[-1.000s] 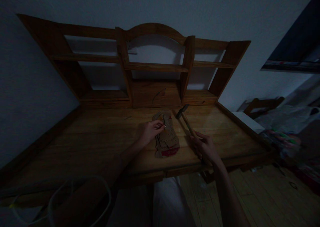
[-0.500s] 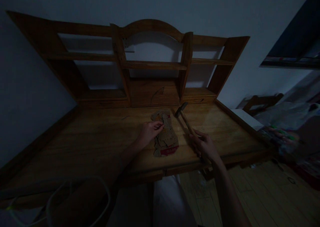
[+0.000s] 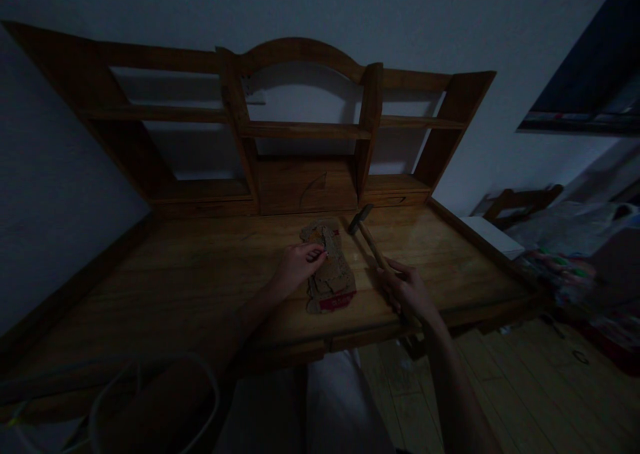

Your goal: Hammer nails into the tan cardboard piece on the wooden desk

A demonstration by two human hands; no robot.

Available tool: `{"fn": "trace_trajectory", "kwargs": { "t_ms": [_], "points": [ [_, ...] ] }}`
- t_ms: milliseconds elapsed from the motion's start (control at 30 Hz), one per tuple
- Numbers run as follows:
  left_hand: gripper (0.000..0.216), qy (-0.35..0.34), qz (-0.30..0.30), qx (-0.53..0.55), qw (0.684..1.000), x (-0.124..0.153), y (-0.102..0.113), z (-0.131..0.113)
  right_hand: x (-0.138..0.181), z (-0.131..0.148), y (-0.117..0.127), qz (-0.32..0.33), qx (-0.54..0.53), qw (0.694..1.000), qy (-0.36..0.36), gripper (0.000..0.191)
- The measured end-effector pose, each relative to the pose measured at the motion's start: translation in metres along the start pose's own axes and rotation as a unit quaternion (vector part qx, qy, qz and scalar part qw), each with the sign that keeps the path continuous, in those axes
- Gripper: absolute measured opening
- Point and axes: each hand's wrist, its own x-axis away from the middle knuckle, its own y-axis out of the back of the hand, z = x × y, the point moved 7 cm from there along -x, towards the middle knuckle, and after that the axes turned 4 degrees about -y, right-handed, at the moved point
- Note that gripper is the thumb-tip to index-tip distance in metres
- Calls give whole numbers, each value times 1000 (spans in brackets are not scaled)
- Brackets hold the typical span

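The scene is dim. A worn piece of cardboard [image 3: 331,271] with a red strip at its near end lies on the wooden desk [image 3: 200,274]. My left hand [image 3: 296,267] rests at its left edge, fingers pinched on something small that I cannot make out. My right hand [image 3: 407,291] is closed round the wooden handle of a hammer [image 3: 367,231]. The hammer's dark metal head is lifted just right of the cardboard's far end.
A wooden hutch with shelves [image 3: 300,131] stands at the back of the desk against a pale wall. A white cable [image 3: 150,387] loops at the near left. A chair [image 3: 520,201] and cluttered bags [image 3: 575,247] stand to the right, over a plank floor [image 3: 525,401].
The view has shifted slightly. The hammer head and both hands stay almost where they were; my left-hand fingers curl a little closer on the cardboard.
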Motion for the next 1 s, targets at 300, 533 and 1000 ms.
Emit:
{"fn": "trace_trajectory", "kwargs": {
  "t_ms": [300,533,1000],
  "points": [
    [15,-8,14,-17,1000,-1,-1,-1,-1,-3,1,10,3,1000,4,49],
    [14,-26,14,-16,999,1,-5,3,-3,-8,2,4,2,1000,2,51],
    [17,-67,39,-37,996,1,-4,-16,28,9,5,-77,-5,997,1,58]
  ]
}}
